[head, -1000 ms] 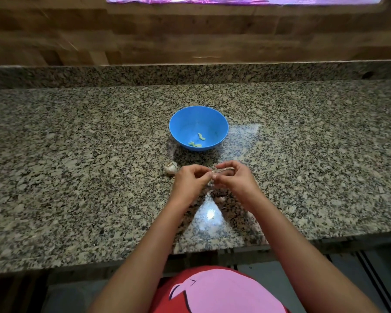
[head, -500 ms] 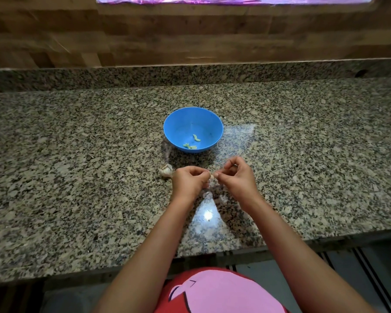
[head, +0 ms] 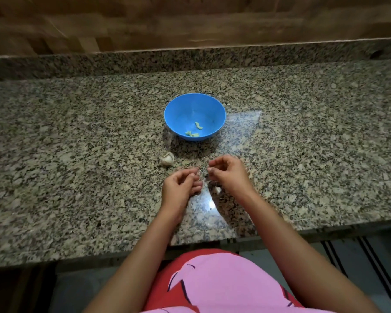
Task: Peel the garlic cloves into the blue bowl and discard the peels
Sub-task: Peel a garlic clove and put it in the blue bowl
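View from above of a speckled granite counter, with a low granite upstand along its far edge and a wall of brown wood behind it. A bright patch of reflected light lies on the polished stone near the front edge. Below that edge appear grey floor and the person's pink and red garment.

A blue bowl stands upright near the middle of the counter and holds a few pale green peeled cloves. An unpeeled garlic piece lies on the stone just in front of the bowl, to its left.

The left hand and right hand are held close together over the counter, nearer than the bowl, not touching. The fingers of both are curled inward toward the thumbs. A faint, blurred wisp of peel shows between the two sets of fingertips. Whether either hand pinches it cannot be told. A small pale piece shows just under the right hand; held or lying on the stone, unclear.
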